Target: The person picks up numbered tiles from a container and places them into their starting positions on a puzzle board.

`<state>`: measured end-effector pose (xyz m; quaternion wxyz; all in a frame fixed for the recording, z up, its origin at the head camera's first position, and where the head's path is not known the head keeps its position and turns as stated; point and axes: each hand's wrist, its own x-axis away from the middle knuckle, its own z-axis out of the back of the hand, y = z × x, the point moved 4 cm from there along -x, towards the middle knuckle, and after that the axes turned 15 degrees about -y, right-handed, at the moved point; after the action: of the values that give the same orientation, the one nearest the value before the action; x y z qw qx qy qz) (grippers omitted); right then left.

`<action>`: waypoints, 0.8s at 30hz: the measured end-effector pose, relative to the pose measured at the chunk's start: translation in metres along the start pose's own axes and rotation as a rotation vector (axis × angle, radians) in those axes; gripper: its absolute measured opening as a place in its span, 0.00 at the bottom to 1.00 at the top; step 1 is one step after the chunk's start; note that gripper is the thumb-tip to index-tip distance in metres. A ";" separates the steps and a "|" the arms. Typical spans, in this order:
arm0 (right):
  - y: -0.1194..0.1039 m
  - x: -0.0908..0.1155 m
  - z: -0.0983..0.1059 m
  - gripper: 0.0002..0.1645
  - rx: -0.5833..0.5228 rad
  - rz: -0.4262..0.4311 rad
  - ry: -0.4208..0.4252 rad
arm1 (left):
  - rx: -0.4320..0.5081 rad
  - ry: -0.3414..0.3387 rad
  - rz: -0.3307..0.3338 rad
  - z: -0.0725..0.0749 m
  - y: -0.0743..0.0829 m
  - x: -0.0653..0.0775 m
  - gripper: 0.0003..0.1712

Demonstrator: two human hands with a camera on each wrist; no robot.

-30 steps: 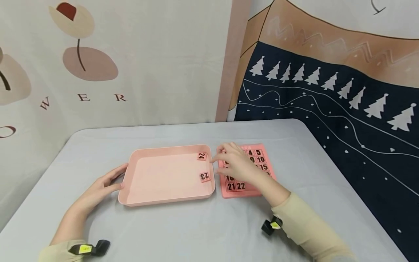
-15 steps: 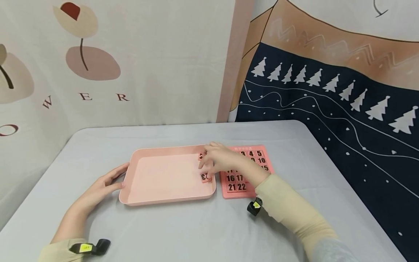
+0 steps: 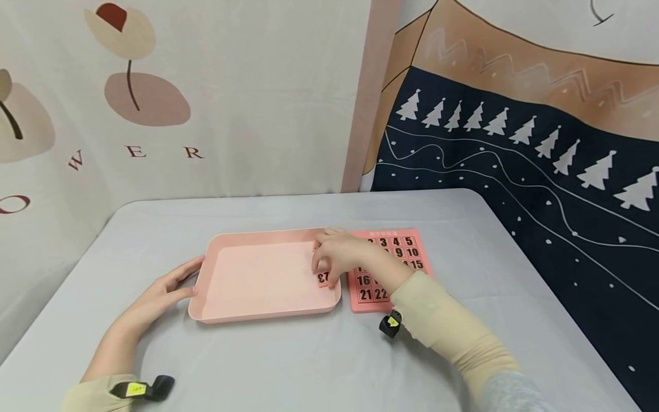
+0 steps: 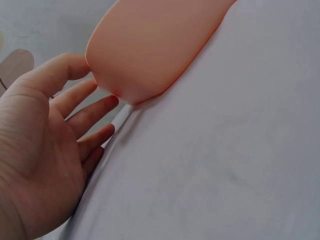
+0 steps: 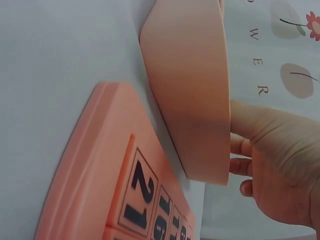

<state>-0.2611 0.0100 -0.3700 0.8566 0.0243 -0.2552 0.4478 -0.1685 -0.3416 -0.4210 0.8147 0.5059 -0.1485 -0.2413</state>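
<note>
A shallow pink tray [image 3: 257,280] lies on the table, with a pink number tile reading 23 [image 3: 322,278] flat near its right wall. My right hand [image 3: 337,252] reaches over that wall, thumb at the tile's right edge and a curled finger at its left, pinching it. The tile 24 behind is mostly hidden by this hand. In the right wrist view the tray wall [image 5: 190,95] hides the fingertips. My left hand [image 3: 149,306] rests its loosely extended fingers against the tray's left end. Fingertips meet the outer corner [image 4: 125,75] in the left wrist view.
Right of the tray lies a pink number board [image 3: 362,307] with rows of numbered tiles, partly under the right forearm. A pale cloth covers the table [image 3: 268,366]. Printed curtains [image 3: 268,114] hang behind it.
My right hand has moved left from over the number board into the tray and lowered its fingers to the 23 tile. The left hand stays at the tray's left end.
</note>
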 end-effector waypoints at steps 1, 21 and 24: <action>-0.001 0.000 0.000 0.23 0.000 -0.007 -0.005 | -0.001 0.000 0.000 0.000 0.001 0.000 0.36; -0.001 -0.004 -0.006 0.21 0.022 -0.029 0.031 | 0.012 -0.004 0.024 -0.001 0.000 -0.001 0.36; 0.000 -0.006 -0.008 0.20 -0.004 -0.021 0.055 | 0.011 -0.005 0.027 -0.001 0.000 -0.001 0.36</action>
<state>-0.2608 0.0073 -0.3798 0.8680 0.0130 -0.2324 0.4387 -0.1688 -0.3409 -0.4218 0.8147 0.5078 -0.1587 -0.2307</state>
